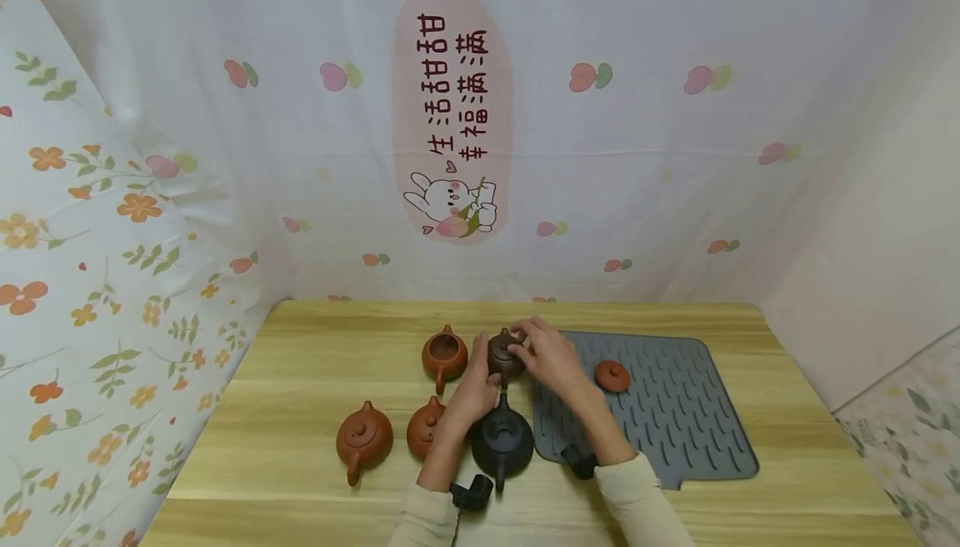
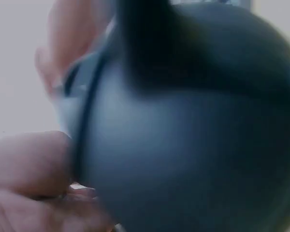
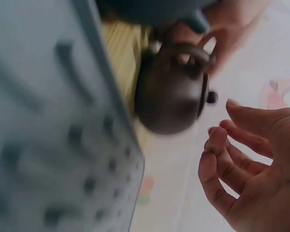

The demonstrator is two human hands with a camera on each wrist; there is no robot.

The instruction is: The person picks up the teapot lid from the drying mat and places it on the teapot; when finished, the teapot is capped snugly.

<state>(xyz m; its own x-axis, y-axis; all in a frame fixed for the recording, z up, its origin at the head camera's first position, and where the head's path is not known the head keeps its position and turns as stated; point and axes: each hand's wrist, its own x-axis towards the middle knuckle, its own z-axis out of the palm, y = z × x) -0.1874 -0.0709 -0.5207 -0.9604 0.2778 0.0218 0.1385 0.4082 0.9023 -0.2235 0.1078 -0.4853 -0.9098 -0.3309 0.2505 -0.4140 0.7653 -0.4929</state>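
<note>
A dark brown teapot with its lid on stands at the back middle of the table. My left hand holds it from the left, fingers along its side and thumb by the handle; the grip is partly hidden. My right hand hovers beside the lid knob, fingers loosely bent and a gap between them and the knob. Nearer stands a black teapot, large and blurred in the left wrist view, where my left fingers show behind it.
An orange-brown teapot stands lidless at the back. Two lidded reddish teapots, one at the left and another partly behind my left arm, are nearer. A reddish lid lies on the grey ridged mat at the right.
</note>
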